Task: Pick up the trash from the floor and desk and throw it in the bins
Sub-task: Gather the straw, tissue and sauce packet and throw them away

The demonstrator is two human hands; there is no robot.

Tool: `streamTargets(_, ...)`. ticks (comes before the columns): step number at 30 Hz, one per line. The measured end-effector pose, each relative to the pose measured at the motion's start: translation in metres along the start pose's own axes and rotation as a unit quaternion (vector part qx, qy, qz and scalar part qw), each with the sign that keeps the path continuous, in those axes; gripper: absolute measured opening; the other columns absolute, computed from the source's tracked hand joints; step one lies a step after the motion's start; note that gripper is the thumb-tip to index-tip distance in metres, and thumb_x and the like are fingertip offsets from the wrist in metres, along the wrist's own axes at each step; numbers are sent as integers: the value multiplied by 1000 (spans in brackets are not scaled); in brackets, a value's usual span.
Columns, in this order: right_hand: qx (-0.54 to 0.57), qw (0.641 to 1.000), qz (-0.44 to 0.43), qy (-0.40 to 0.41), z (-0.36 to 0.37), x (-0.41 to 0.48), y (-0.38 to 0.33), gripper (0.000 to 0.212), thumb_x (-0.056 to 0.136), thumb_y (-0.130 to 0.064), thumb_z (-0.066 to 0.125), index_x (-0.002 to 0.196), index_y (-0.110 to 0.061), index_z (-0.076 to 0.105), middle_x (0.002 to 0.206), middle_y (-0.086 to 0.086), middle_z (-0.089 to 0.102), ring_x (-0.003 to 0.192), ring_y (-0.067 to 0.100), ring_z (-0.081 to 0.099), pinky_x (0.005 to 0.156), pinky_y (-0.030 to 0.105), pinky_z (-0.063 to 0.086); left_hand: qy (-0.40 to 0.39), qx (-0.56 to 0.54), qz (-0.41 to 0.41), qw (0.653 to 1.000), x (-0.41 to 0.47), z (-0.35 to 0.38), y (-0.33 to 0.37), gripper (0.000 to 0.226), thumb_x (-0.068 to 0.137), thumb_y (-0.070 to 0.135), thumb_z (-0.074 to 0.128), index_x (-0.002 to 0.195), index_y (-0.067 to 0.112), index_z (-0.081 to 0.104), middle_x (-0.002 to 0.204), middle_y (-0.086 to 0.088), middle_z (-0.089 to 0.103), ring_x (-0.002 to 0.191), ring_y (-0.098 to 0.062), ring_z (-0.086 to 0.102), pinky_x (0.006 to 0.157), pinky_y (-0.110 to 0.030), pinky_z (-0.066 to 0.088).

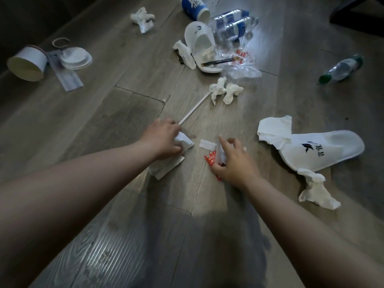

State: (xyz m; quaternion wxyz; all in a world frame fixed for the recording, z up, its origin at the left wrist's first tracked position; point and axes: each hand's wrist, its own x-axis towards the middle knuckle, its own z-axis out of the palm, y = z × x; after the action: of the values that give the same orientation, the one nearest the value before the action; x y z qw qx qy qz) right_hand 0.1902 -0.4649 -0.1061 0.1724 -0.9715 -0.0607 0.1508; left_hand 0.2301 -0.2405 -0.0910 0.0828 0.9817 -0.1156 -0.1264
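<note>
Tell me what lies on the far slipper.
A crumpled tissue and a thin dark stick lie on the sole of the far slipper. Anything inside its closed toe is hidden.

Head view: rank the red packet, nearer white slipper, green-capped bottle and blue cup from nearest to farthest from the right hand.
1. Red packet, right at the right hand.
2. Nearer white slipper, to its right.
3. Green-capped bottle, far right.
4. Blue cup, top centre, farthest.

Bare floor [87, 125] lies open left and near. Far ahead, a slipper [200, 43], bottles [234, 26] and tissues [225, 91] crowd the way; a second slipper [324, 150] blocks the right.
</note>
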Motion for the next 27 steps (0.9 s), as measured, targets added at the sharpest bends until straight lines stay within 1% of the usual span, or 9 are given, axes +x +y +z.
streamTargets(4,1,999,-40,32,6,-7,9,72,87,-49,54,150,-27,25,144,-2,30,119,20,47,90,30,44,32,-2,-6,999,0,5,-1,48,79,41,63,118,15,57,121,-4,53,108,-26,49,84,-33,40)
streamTargets(7,32,998,1,56,7,-10,11,66,85,-42,59,144,-23,35,130,1,40,108,20,52,83,30,45,48,-16,-28,998,2,5,2,41,79,35,63,113,12,59,118,-7,55,107,-28,50,79,-32,38)
streamTargets(11,57,993,52,88,5,-14,16,45,80,-34,65,121,-20,52,111,0,43,92,19,51,71,29,36,59,-45,-59,995,3,6,5,28,78,26,64,101,10,59,108,-10,57,104,-30,52,73,-29,32)
streamTargets(14,63,989,68,118,4,-23,27,31,80,-30,66,105,-18,53,102,0,51,86,20,53,69,32,39,66,-51,-72,994,1,6,5,13,75,21,61,79,13,52,89,-10,55,92,-32,55,66,-31,31)
streamTargets(16,98,982,82,135,4,-32,35,26,81,-23,66,102,-19,51,94,-1,57,83,20,56,67,31,40,63,-58,-78,993,0,7,6,15,73,18,61,71,14,47,80,-8,52,86,-33,56,62,-31,30)
streamTargets(20,124,982,54,132,13,-55,44,42,82,-29,68,120,-19,52,103,-9,49,91,7,47,76,26,38,53,-54,-75,994,-7,10,6,14,73,15,61,71,14,47,76,-4,48,83,-32,56,60,-32,31)
streamTargets(22,134,980,50,136,9,-58,43,47,82,-32,70,123,-18,53,103,-11,46,91,6,46,77,25,38,49,-49,-79,994,-12,11,6,15,74,15,61,71,15,46,77,-4,48,85,-32,55,61,-32,31)
streamTargets(24,146,978,57,135,2,-59,40,44,82,-34,70,120,-17,55,101,-10,50,89,8,50,73,26,41,46,-55,-84,994,-16,12,7,13,74,16,61,73,16,47,81,-6,53,87,-32,56,62,-31,32)
streamTargets(27,159,976,66,136,-10,-57,32,32,83,-35,69,103,-14,57,90,-1,60,79,17,57,63,29,45,49,-61,-88,993,-22,12,7,9,76,18,61,81,15,55,91,-10,63,90,-32,58,64,-31,34)
